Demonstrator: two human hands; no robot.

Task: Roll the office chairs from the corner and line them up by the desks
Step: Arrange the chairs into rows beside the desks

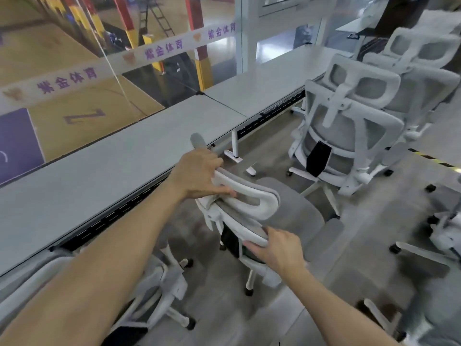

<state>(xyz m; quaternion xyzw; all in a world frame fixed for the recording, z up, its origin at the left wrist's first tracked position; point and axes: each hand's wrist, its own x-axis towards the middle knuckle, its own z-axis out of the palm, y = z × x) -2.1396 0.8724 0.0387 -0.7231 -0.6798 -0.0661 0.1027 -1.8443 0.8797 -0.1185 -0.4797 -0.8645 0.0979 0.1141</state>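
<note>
Stretching diagonally from lower left to upper right, a long pale grey table (pixel 104 176) fills much of the left half of the view. It is set against a glass wall (pixel 62 33) that looks down on a yellow and purple sports court. A white banner with purple characters (pixel 119 58) crosses the glass. Grey floor (pixel 274 313) covers the right half.

At upper right stands a tight cluster of white-framed grey mesh office chairs (pixel 349 126). Their backs are toward the camera and they touch one another, the nearest just beside the table's edge. Another chair of the same kind (pixel 162 283) sits at lower left, close against the table's near edge, and part of one more (pixel 444 233) shows at the right edge.

At centre, a white-framed office chair with a grey fabric seat (pixel 301 213) stands on the floor just beside the table. It is between the lower-left chair and the cluster, and is seen from above and behind.

Two bare forearms reach in from the bottom. The left hand (pixel 197 173) grips the left end of this chair's curved white headrest (pixel 252 198), fingers (pixel 212 158) curled over its top and thumb along its near face. The right hand (pixel 282 250) holds the upper right edge of the backrest, fingers tucked beneath the frame and thumb pressed on top.
</note>
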